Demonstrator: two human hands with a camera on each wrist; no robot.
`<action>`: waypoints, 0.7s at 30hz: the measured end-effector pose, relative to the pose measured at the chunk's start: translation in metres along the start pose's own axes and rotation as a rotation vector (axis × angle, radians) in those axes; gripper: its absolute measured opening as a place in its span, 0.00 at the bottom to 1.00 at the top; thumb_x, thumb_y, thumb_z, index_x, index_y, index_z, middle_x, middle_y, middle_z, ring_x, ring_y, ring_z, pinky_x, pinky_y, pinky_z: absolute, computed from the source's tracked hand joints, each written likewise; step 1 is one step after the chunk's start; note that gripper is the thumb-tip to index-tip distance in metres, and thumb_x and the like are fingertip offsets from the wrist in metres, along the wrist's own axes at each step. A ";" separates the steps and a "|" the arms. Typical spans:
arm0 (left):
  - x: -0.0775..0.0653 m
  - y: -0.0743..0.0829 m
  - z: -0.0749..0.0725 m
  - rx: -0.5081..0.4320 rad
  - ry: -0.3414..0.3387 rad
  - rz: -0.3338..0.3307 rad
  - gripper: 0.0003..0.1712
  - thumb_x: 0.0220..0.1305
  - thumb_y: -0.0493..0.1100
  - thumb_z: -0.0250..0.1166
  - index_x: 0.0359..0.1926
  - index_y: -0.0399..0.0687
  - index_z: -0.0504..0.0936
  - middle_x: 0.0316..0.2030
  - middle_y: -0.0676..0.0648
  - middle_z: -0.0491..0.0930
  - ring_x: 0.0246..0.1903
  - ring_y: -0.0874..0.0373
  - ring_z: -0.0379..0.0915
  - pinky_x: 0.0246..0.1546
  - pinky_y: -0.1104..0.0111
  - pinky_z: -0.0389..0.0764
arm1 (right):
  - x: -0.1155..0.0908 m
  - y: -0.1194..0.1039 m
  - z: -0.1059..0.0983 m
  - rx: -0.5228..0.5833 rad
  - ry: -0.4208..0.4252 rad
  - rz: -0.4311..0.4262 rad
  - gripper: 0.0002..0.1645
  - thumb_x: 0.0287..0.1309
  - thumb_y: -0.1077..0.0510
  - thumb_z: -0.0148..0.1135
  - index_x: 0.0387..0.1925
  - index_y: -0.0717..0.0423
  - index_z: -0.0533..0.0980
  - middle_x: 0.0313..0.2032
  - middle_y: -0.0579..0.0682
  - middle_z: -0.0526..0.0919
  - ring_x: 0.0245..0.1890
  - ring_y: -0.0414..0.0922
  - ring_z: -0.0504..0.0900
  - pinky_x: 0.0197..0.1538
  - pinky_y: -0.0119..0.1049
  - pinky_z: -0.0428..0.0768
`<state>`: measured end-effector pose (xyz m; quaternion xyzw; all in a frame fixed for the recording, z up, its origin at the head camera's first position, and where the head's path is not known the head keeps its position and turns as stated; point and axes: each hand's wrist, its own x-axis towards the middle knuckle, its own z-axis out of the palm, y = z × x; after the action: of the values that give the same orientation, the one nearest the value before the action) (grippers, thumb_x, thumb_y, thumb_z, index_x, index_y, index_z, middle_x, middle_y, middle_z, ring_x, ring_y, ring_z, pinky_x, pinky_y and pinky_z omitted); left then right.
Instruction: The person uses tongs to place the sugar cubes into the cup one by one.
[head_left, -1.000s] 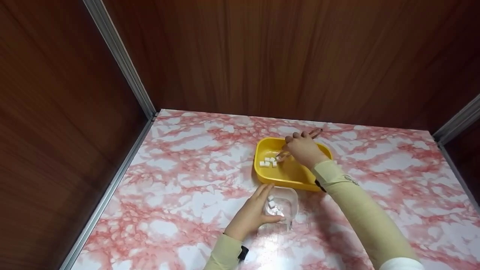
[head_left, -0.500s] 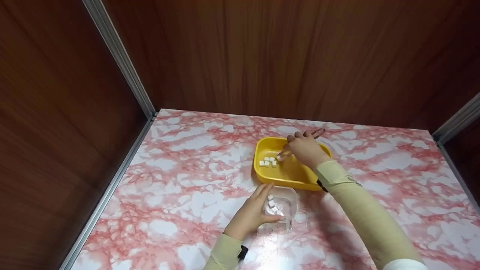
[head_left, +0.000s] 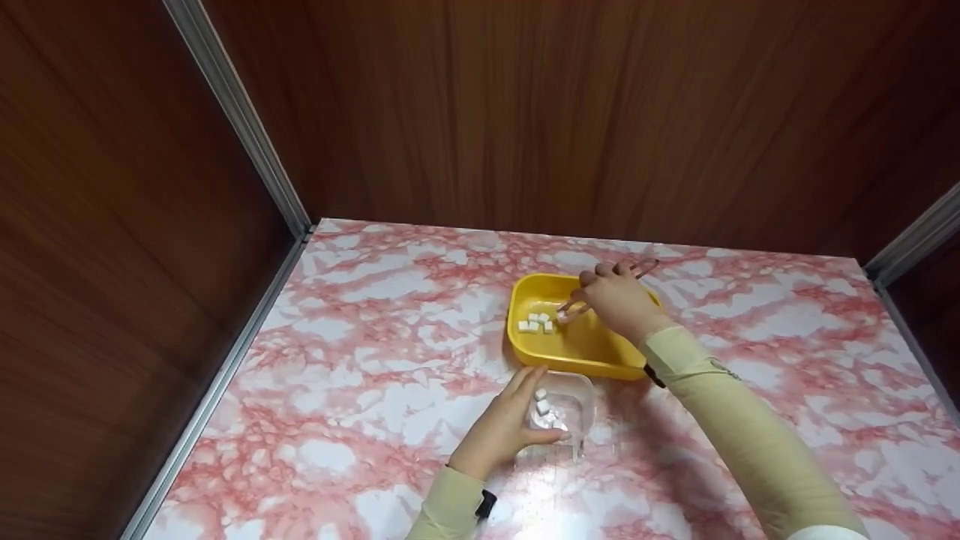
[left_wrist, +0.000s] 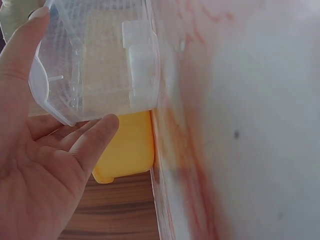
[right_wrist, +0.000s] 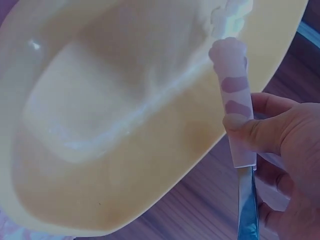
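My left hand holds a small clear plastic container, thumb on the near side and fingers on the far side. Several white cubes lie in it, along the side by the hand. My right hand pinches a pair of small tongs with pink, paw-shaped tips and a metal end, angled down into a yellow tub. At the tub's left end sit several white cubes. Something white shows at the tong tips, just right of these cubes; whether it is a gripped cube I cannot tell.
The tub stands directly behind the clear container on a red-and-white marbled tabletop. Brown wood-patterned panels rise at the back and both sides, with metal strips at the corners.
My right hand and the tongs have shifted slightly to the right, so the tips stand a little farther from the cubes in the tub. My left hand and the clear container have stayed put.
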<state>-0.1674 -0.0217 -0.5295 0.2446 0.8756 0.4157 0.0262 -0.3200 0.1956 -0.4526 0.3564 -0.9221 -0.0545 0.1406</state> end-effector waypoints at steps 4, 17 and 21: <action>0.000 0.000 0.000 0.002 0.008 -0.001 0.55 0.52 0.61 0.70 0.73 0.46 0.54 0.69 0.47 0.56 0.64 0.53 0.60 0.63 0.62 0.65 | -0.006 0.003 -0.006 0.001 -0.063 0.009 0.20 0.52 0.71 0.66 0.40 0.44 0.86 0.36 0.52 0.79 0.40 0.55 0.72 0.45 0.54 0.68; -0.001 0.002 -0.001 0.007 -0.002 -0.004 0.55 0.52 0.60 0.71 0.73 0.43 0.54 0.69 0.44 0.56 0.66 0.51 0.57 0.65 0.62 0.61 | -0.024 0.005 -0.025 0.024 -0.014 0.004 0.21 0.54 0.73 0.62 0.39 0.44 0.86 0.34 0.52 0.77 0.39 0.54 0.72 0.41 0.52 0.67; -0.001 0.002 -0.001 0.014 -0.003 -0.011 0.56 0.52 0.61 0.71 0.73 0.43 0.54 0.70 0.43 0.56 0.66 0.50 0.57 0.66 0.62 0.60 | -0.031 0.001 -0.032 0.021 -0.009 0.000 0.22 0.53 0.74 0.63 0.40 0.45 0.86 0.34 0.52 0.77 0.39 0.54 0.71 0.41 0.52 0.67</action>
<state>-0.1662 -0.0220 -0.5273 0.2406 0.8798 0.4089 0.0280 -0.2894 0.2174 -0.4283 0.3576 -0.9233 -0.0463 0.1325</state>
